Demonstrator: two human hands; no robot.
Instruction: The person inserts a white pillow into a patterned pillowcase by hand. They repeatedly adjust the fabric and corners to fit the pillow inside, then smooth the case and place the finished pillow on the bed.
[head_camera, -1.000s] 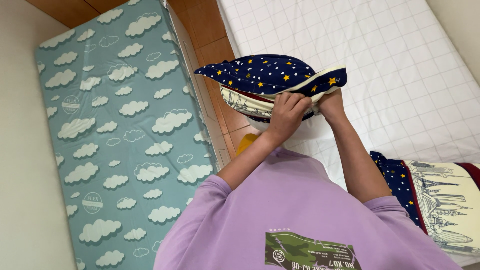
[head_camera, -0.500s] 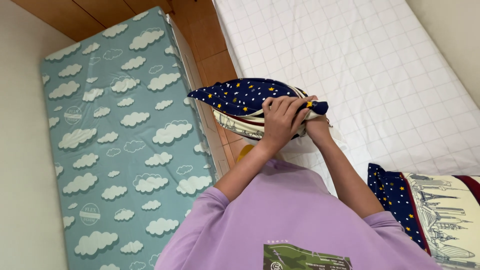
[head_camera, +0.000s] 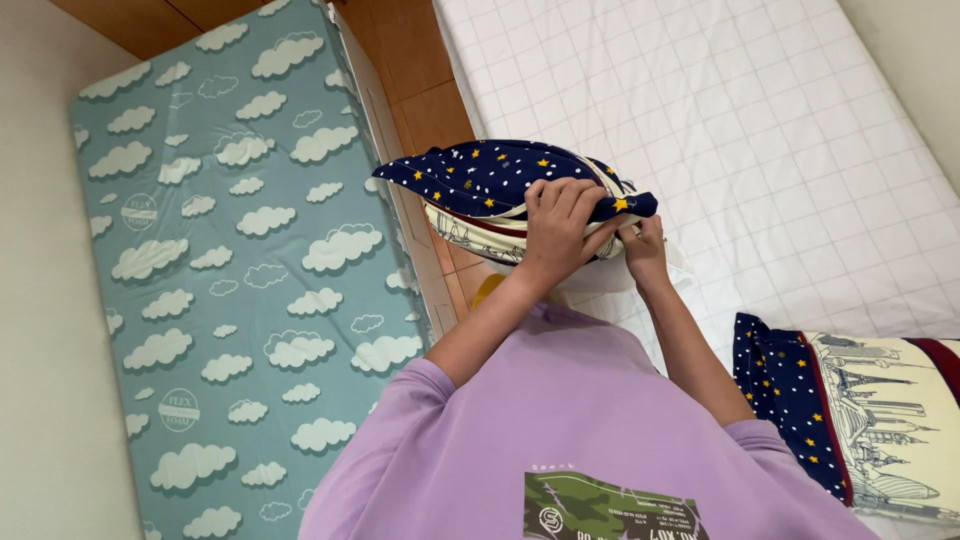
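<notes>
The pillow (head_camera: 490, 190), in a navy star-print case, is held above the edge of the white quilted mattress (head_camera: 760, 120). It is gripped at its open end by the left hand (head_camera: 560, 228) and the right hand (head_camera: 645, 245), both clenched on the fabric, apparently so the filling stays enclosed. A second cased pillow (head_camera: 860, 420) lies on the mattress; a cloud-print foam mat (head_camera: 220, 280) lies beside the bed
</notes>
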